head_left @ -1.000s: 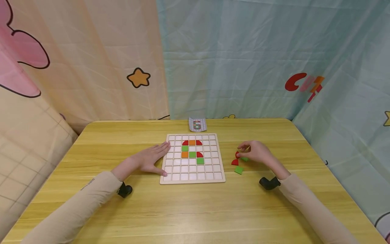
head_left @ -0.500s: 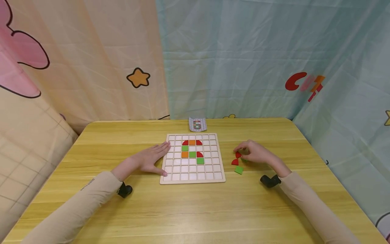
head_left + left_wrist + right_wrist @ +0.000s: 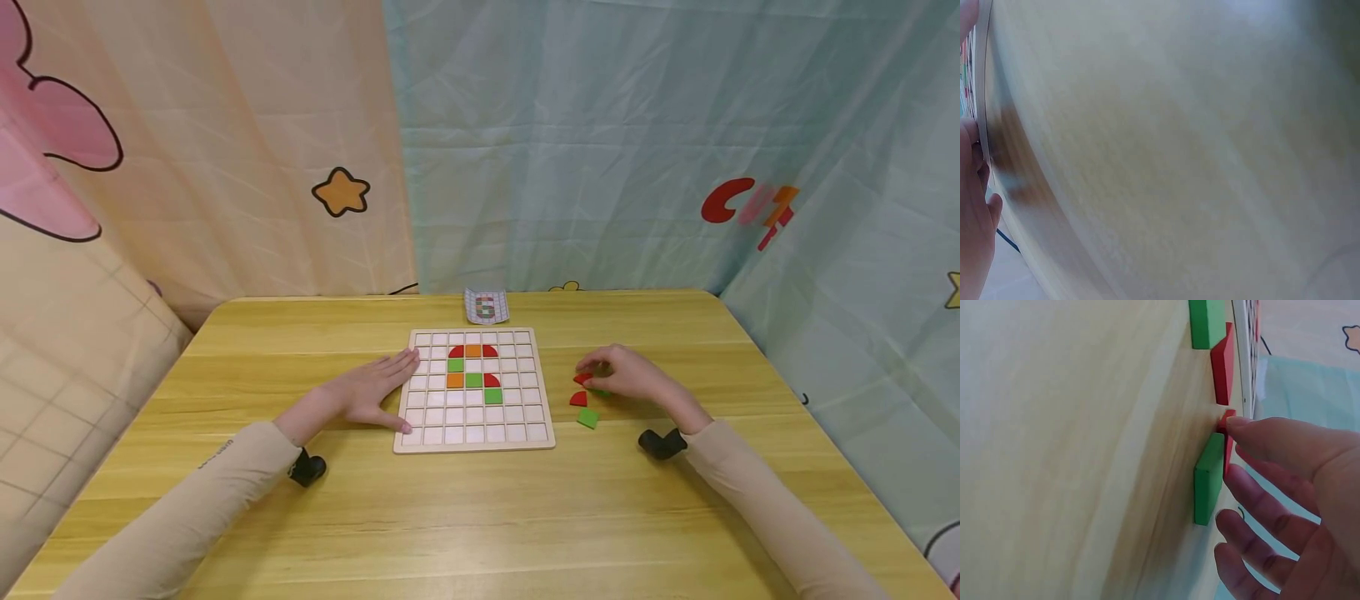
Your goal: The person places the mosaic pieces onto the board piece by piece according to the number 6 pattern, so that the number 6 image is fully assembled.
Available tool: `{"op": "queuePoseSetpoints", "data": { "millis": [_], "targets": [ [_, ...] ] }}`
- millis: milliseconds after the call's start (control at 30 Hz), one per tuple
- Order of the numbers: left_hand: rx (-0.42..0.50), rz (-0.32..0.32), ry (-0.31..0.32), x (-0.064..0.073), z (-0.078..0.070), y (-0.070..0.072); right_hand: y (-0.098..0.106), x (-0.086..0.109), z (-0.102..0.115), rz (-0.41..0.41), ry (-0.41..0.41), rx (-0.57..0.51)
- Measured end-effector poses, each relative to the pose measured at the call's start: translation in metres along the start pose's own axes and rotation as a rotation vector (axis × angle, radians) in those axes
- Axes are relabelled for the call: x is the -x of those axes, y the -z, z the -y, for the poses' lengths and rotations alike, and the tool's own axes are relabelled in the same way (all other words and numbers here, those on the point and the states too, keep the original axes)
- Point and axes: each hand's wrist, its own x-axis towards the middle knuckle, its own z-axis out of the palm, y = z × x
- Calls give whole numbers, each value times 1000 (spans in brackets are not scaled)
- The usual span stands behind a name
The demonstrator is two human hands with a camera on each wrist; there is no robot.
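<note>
My left hand (image 3: 378, 387) lies with fingers spread on the left edge of the wooden grid board (image 3: 474, 444), thumb near its lower corner. To the right of the board, my right hand (image 3: 633, 373) pinches a red quarter-circle tile (image 3: 581, 379) between thumb and index finger, low at the table. The right wrist view shows the thumb on one end of this red tile (image 3: 1229, 450), the index finger at the other. A green square tile (image 3: 1209, 481) lies right beside it, partly under the hand in the head view. A second red quarter-circle tile (image 3: 578, 399) and another green square tile (image 3: 588, 418) lie nearer me.
Red, orange and green tiles sit in several cells of the board, among them a green tile (image 3: 492, 396). Behind the board a small pattern card (image 3: 486, 307) rests near the table's back edge. Printed curtains (image 3: 600, 167) hang behind the table (image 3: 480, 525).
My right hand has shifted slightly at the upper red tile, which has turned and moved a little leftward under the fingertips. My left hand and the board have stayed put.
</note>
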Motion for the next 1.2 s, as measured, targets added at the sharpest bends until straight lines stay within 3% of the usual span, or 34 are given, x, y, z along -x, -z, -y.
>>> {"op": "queuePoseSetpoints", "data": {
  "millis": [267, 400, 733, 1200],
  "targets": [
    [-9, 0, -1, -1, 1, -1, -8, -6, 7, -59, -86, 59],
    [-12, -1, -3, -1, 1, -2, -9, -7, 11, -47, -68, 66],
    [-5, -9, -3, -1, 1, -3, -7, -7, 10, 30, 86, 50],
    [-9, -15, -9, -1, 2, -3, -6, -6, 9, -7, 25, 62]
  ]
}}
